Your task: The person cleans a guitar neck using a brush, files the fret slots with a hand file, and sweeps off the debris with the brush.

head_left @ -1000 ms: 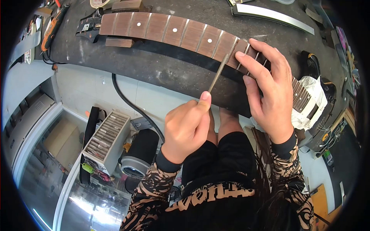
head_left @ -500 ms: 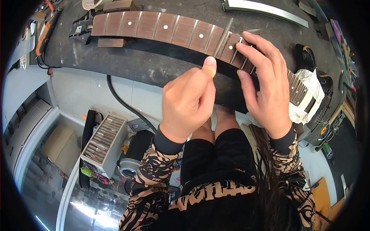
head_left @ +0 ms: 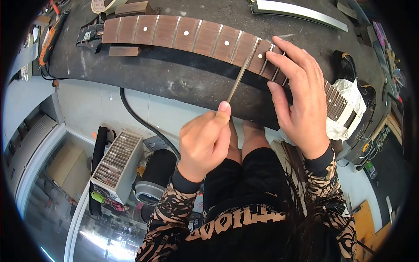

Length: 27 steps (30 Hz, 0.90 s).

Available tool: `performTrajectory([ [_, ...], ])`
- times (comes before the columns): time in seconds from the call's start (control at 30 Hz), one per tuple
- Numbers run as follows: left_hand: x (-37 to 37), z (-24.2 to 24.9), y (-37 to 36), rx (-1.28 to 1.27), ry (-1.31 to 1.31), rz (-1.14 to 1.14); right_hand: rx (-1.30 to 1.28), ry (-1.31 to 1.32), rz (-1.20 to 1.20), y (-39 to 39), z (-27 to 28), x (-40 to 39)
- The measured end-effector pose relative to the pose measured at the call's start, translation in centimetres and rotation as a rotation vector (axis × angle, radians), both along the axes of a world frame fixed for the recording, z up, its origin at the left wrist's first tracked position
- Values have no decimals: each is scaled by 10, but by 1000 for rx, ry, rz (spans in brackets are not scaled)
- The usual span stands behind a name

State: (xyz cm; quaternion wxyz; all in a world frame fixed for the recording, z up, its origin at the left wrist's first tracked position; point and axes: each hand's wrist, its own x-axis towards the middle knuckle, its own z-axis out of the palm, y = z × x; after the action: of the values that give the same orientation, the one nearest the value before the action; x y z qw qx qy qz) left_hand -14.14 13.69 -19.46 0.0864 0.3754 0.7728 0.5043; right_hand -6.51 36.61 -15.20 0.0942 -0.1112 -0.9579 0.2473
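A guitar neck (head_left: 168, 32) lies fretboard up along the workbench, with metal frets and white dot inlays. My left hand (head_left: 204, 139) is closed around the near end of a thin metal file (head_left: 238, 82), thumb on top. The file slants from my fist up to the fretboard, its far part lying along a fret. My right hand (head_left: 301, 91) spreads over the fretboard just right of the file. Its fingertips touch the far side of the neck and its thumb is at the near edge. The palm hides part of the neck.
Wooden blocks (head_left: 125, 51) sit beside the neck near a black support (head_left: 91, 36). White paper (head_left: 355, 102) wraps the right end. A metal bar (head_left: 301, 14) lies at the back, an orange tool (head_left: 50, 41) at left. Below stands a box of files (head_left: 118, 159).
My left hand has drawn the file back toward my body, so more of it shows between fist and neck. My right hand stays nearly in place.
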Motion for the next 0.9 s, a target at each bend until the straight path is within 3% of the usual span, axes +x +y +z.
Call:
performTrajectory([
  [0.1,-19,-3,27,46,31,-13,-10,5,-2,-2,-1,0],
  [0.37,-5,-3,-4,-23,33,-44,-5,7,0,-1,-1,0],
  [0.53,-26,-10,37,124,60,26,-2,21,-20,-3,-4,0],
  [0.9,-2,6,-8,-56,-33,-34,1,31,-14,-2,-4,-1],
])
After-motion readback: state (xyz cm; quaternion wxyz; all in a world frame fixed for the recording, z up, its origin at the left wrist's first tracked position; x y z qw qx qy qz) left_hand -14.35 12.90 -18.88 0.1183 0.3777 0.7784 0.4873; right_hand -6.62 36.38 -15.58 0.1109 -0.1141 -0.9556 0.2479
